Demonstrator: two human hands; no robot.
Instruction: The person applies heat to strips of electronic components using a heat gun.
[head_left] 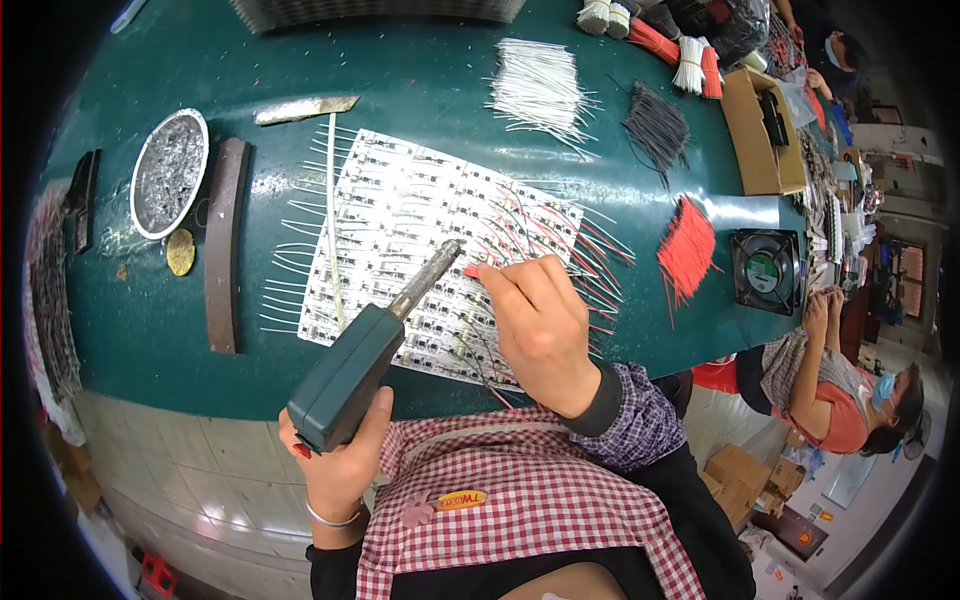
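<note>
My left hand [343,468] is wrapped round the handle of a dark green soldering gun [345,378]. Its metal tip reaches over the middle of a white circuit board panel [365,235] on the table. Just right of that tip, my right hand [545,325] pinches a red wire [472,270] against the board. White wires stick out from the panel's left edge, while red, white and black ones fan out at its right. A long pale strip [331,200] lies across the left part of the panel.
Piles of white wires [540,90], black wires [656,128] and red wires [686,250] lie to the right, near a fan [768,272] and a cardboard box [748,130]. Leftward are an oval dish [136,190] and a brown bar [226,260]. A co-worker [840,395] sits at the right.
</note>
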